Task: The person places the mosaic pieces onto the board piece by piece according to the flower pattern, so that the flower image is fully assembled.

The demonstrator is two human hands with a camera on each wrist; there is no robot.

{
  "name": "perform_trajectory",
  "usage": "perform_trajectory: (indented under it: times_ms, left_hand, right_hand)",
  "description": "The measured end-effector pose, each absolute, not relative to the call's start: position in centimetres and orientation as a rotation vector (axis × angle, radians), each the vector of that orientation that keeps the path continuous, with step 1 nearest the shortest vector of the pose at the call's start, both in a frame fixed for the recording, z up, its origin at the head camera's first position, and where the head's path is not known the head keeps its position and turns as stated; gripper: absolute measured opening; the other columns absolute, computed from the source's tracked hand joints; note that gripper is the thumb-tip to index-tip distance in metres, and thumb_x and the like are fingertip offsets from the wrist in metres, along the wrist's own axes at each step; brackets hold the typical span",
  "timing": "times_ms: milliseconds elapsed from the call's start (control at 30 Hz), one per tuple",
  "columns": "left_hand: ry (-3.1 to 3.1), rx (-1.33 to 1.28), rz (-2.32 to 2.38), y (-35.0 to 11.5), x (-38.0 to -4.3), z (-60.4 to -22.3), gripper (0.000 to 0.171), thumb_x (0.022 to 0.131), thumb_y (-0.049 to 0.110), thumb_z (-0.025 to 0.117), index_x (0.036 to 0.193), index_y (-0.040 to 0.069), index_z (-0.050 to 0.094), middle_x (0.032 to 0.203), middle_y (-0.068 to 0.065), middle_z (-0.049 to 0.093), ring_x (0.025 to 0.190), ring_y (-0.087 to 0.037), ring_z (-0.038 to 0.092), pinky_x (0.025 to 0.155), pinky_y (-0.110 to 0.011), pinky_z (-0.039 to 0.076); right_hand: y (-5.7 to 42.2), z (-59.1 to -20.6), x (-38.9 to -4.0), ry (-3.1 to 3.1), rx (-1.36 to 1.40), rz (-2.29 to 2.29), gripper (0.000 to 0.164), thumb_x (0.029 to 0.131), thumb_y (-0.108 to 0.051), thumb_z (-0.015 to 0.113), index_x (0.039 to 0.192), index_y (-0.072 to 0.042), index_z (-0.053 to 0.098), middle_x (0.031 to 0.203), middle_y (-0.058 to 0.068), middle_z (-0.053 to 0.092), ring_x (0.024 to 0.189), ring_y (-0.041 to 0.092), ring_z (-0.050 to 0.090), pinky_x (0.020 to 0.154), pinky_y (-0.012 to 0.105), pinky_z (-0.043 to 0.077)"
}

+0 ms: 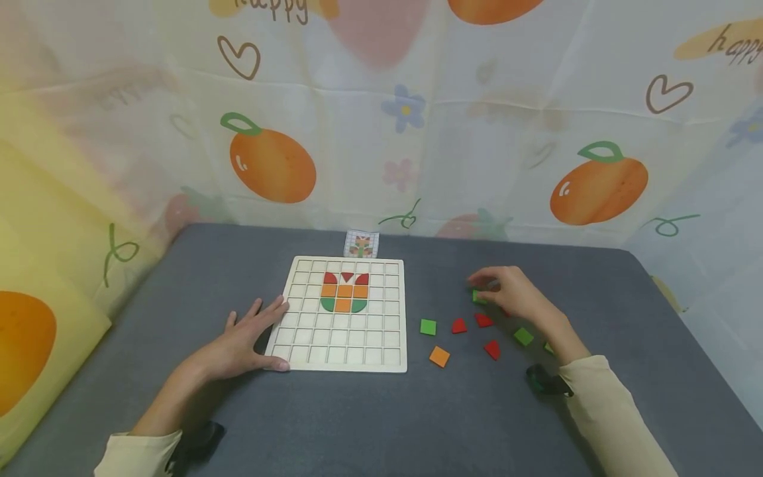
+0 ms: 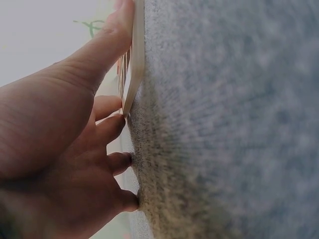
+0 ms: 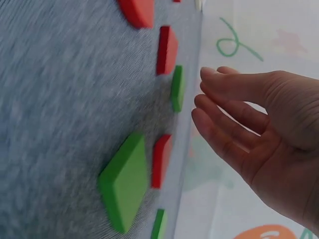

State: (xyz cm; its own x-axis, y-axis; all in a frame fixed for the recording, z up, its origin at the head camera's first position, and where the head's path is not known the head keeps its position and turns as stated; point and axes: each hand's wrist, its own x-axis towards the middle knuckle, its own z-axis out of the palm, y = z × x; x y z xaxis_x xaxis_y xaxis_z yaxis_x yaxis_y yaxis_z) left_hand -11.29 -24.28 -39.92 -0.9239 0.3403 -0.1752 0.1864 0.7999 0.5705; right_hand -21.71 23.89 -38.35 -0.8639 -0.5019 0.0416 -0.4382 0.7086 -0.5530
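Observation:
A white gridded board [image 1: 346,368] lies on the table, with red, orange and green pieces forming a tulip-like shape [image 1: 345,291] in its upper middle. My left hand [image 1: 241,344] rests at the board's left side, fingers spread; the thumb lies on the near left corner and a fingertip on the left edge. To the right of the board, my right hand [image 1: 515,291] hovers just over a green square tile [image 1: 477,297]. In the right wrist view its fingers [image 3: 219,132] are lightly bent and hold nothing, a gap showing between them and the green tile [image 3: 177,89].
Loose pieces lie right of the board: a green square [image 1: 428,326], an orange square [image 1: 439,356], several red pieces [image 1: 492,350] and another green square [image 1: 524,336]. A small picture card [image 1: 361,244] sits behind the board. A printed curtain [image 1: 357,132] hangs along the table's far edge.

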Motion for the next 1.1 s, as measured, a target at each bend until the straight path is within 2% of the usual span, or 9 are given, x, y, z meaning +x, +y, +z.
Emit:
perform_trajectory:
  times_ms: [167,667,1100]
  left_hand:
    - [2.72,0.41,0.82,-24.2,-11.3,-39.9,0.111,0.069,0.053,0.082,0.154,0.006,0.028,0.161,-0.021,0.017,0.144,-0.053,0.002,0.103,-0.075,-0.005]
    - [2.717,0.426,0.809,-24.3,-11.3,-39.9,0.111,0.069,0.053,0.082,0.154,0.005,0.028,0.16,-0.021,0.018,0.143,-0.055,0.003,0.102,-0.076,-0.004]
    - [2.722,0.409,0.796,-24.2,-11.3,-39.8,0.113,0.067,0.054,0.083,0.154,0.006,0.029,0.16,-0.021,0.019,0.143,-0.055,0.004,0.102,-0.077,-0.003]
  right_hand:
    - [24.5,-39.0,-21.7,2.816,-0.759,-0.811,0.034,0.084,0.003,0.073,0.117,0.002,0.068,0.113,0.018,0.069,0.105,0.035,0.066,0.083,0.044,0.055]
    - [24.8,-39.8,-21.2,2.831,-0.769,-0.868,0.033,0.081,0.006,0.074,0.114,0.002,0.069,0.109,0.016,0.07,0.098,0.033,0.067,0.08,0.041,0.056]
    - [24.3,-38.6,-21.4,2.826,-0.779,-0.844,0.03,0.082,0.006,0.073,0.112,0.002,0.069,0.093,0.007,0.069,0.085,0.023,0.066,0.072,0.037,0.056]
